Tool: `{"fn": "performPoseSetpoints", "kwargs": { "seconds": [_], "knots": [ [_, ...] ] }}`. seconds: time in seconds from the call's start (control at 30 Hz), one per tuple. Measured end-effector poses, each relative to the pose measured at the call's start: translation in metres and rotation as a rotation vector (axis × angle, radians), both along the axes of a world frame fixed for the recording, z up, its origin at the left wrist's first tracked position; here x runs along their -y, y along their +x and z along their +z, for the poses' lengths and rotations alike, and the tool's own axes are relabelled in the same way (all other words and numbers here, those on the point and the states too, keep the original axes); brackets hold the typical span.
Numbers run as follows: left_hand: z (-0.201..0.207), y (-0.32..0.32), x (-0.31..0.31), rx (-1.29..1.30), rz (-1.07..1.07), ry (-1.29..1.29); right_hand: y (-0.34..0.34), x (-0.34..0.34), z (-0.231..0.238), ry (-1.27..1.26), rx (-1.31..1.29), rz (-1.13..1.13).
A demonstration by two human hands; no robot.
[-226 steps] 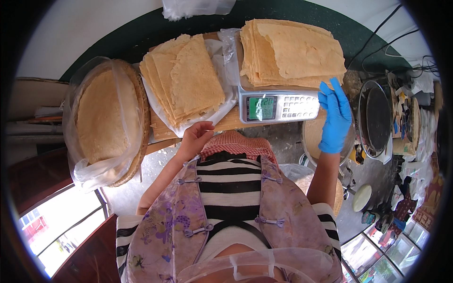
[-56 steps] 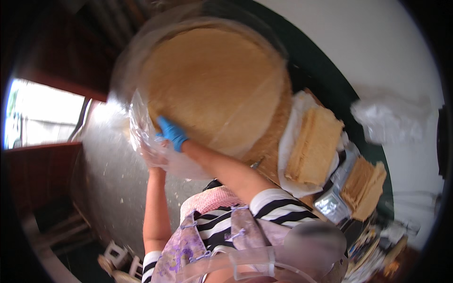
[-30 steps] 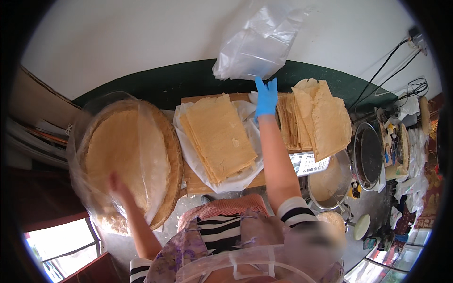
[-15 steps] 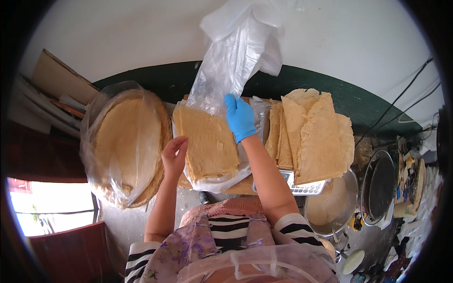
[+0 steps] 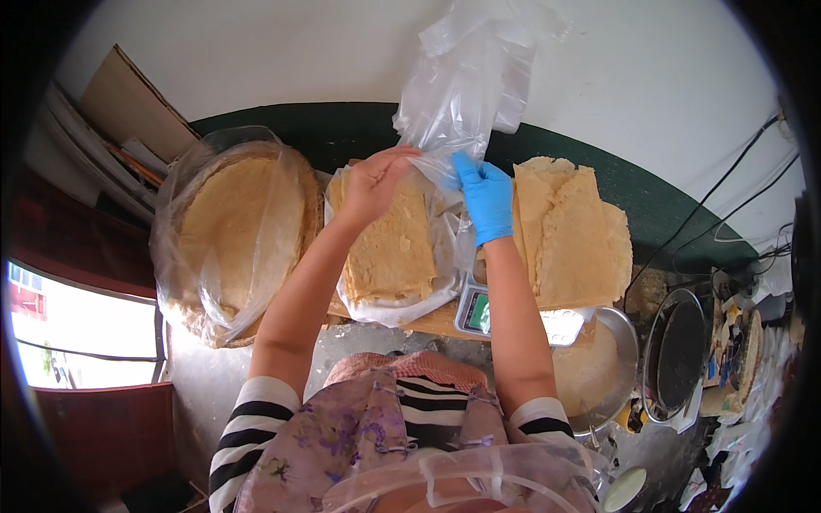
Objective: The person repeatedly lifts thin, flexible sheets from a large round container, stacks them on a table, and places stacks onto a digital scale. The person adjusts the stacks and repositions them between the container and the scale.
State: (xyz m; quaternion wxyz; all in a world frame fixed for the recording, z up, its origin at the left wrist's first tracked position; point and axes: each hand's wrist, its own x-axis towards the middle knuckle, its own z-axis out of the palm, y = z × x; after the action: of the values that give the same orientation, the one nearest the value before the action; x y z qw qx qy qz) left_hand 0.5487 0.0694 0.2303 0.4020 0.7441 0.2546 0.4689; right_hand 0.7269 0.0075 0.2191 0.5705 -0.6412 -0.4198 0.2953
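Observation:
Clear plastic bags [image 5: 462, 94] hang down the wall to the table, bunched and see-through. My right hand [image 5: 486, 197], in a blue glove, grips the lower part of the hanging plastic between thumb and fingers. Bare, my left hand [image 5: 376, 184] is raised beside it, its fingertips closed on the plastic's left edge. Under my left hand lies a stack of folded, thin tan flatbread sheets [image 5: 393, 256] on white plastic [image 5: 385, 311]. Part of that stack is hidden behind the hand and wrist.
Left is a pile of round flatbread sheets [image 5: 244, 222] partly wrapped in clear plastic. Right, more folded sheets [image 5: 571, 239] rest on a scale [image 5: 473, 309]. A metal bowl of batter [image 5: 590, 368] and a round dark griddle [image 5: 680, 352] stand lower right. Cables [image 5: 714, 190] hang along the wall.
My left hand has moved up and right from beside the folded stack to the hanging plastic and taken its edge. My gloved right hand, holding the plastic, has shifted right, uncovering the scale's display.

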Motion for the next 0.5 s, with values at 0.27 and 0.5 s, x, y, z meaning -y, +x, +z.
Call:
{"fn": "performPoseSetpoints", "kwargs": {
  "seconds": [0.27,0.5],
  "knots": [
    [0.000,-0.034,0.005,0.539,0.050,-0.399,-0.030,0.040,0.016,0.071,-0.237,0.019],
    [0.009,-0.032,0.039,0.024,-0.063,0.473,-0.026,0.003,0.049,0.181,-0.637,0.121]
  ]
}}
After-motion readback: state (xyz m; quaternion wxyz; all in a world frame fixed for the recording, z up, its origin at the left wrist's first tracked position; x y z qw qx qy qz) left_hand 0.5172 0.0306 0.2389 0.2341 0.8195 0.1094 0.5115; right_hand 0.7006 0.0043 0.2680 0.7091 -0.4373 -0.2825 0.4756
